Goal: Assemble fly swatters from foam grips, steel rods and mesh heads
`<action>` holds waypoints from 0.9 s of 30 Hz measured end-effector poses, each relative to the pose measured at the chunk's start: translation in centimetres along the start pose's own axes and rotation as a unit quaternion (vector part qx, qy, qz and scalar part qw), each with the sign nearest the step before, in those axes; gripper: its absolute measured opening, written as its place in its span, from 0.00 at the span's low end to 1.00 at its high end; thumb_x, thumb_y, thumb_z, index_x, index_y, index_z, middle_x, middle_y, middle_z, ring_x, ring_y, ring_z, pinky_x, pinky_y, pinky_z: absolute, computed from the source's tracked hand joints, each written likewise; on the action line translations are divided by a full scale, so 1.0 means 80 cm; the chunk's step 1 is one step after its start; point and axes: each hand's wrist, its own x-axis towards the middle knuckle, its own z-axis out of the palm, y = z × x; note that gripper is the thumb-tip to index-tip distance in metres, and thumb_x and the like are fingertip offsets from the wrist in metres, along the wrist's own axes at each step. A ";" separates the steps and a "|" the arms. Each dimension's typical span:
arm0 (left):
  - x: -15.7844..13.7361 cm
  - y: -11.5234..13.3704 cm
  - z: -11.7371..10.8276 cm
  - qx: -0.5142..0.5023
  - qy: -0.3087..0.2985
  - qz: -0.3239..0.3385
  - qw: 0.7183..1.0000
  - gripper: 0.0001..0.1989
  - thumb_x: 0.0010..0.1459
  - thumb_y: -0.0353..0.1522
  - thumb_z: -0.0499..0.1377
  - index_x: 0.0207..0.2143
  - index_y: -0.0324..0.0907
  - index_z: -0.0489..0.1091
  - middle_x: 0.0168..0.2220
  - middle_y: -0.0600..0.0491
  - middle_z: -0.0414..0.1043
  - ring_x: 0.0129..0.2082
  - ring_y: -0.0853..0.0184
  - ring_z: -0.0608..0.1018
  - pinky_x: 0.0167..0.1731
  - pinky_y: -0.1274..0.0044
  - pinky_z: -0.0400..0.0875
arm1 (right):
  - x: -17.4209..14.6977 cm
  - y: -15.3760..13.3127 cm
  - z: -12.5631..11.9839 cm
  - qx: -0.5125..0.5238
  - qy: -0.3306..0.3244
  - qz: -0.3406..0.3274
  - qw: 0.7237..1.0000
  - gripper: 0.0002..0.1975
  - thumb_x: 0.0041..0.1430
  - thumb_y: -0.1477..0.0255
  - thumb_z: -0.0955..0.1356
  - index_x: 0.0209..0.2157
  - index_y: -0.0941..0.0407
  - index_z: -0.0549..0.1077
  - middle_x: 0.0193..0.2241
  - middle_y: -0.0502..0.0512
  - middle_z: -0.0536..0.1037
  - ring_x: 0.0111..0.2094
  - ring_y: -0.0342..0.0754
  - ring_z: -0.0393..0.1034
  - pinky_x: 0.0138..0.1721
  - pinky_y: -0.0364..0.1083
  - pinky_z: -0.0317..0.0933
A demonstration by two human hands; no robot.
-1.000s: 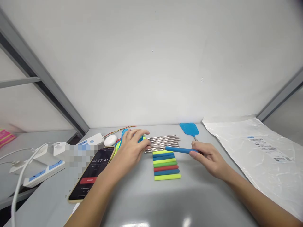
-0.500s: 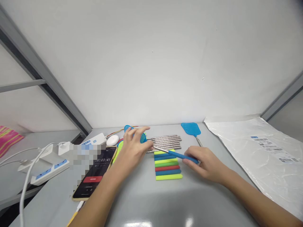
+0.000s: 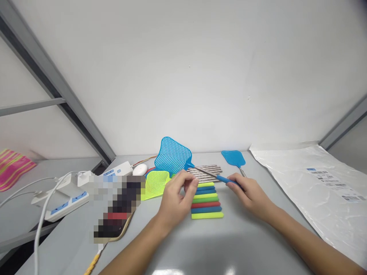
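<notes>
My right hand [image 3: 249,194] is closed around the blue handle of a fly swatter [image 3: 173,154]. Its metal shaft slants up and left to a perforated blue head, raised over the other swatter heads. My left hand [image 3: 177,196] sits just below that shaft, fingers curled in toward the thumb, with nothing visible in them. Beside its fingertips lies a row of coloured handle sleeves [image 3: 205,204] in yellow, blue, green and red. Behind them rest several metal rods [image 3: 207,173], partly covered by the held shaft. A yellow-green swatter head [image 3: 156,184] lies left of my left hand.
Another blue swatter [image 3: 233,157] lies at the back, near a white plastic mailer [image 3: 304,179] on the right. To the left are a partly pixelated phone [image 3: 120,206], a white round object [image 3: 140,170] and power strips [image 3: 67,206] with cables. A wall closes off the back.
My left hand has let go of the swatter's shaft and moved down and right, curling its fingers. The held swatter's head now shows fully, higher up. My right hand still grips the handle.
</notes>
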 end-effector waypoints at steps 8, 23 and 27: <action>0.005 0.001 0.021 -0.384 0.007 -0.233 0.893 0.22 0.60 0.49 0.52 0.44 0.41 0.68 0.30 0.54 0.64 0.22 0.75 0.64 0.20 0.81 0.56 | -0.006 -0.011 0.012 0.074 -0.023 0.020 0.997 0.14 0.68 0.62 0.55 0.36 0.53 0.66 0.24 0.48 0.69 0.24 0.44 0.62 0.27 0.43 0.55; 0.000 -0.006 0.032 -0.408 0.078 -0.227 0.881 0.18 0.62 0.46 0.52 0.37 0.42 0.70 0.34 0.53 0.69 0.26 0.73 0.69 0.30 0.78 0.65 | -0.019 -0.007 0.034 0.041 -0.019 -0.018 0.999 0.07 0.64 0.66 0.62 0.35 0.54 0.67 0.24 0.49 0.71 0.22 0.42 0.61 0.24 0.42 0.54; 0.000 -0.005 0.031 -0.394 0.072 -0.218 0.890 0.18 0.62 0.45 0.51 0.37 0.41 0.70 0.37 0.51 0.70 0.29 0.71 0.70 0.31 0.78 0.66 | -0.019 -0.011 0.033 0.074 -0.052 0.001 0.996 0.10 0.66 0.64 0.59 0.35 0.54 0.68 0.25 0.50 0.71 0.24 0.44 0.63 0.26 0.43 0.55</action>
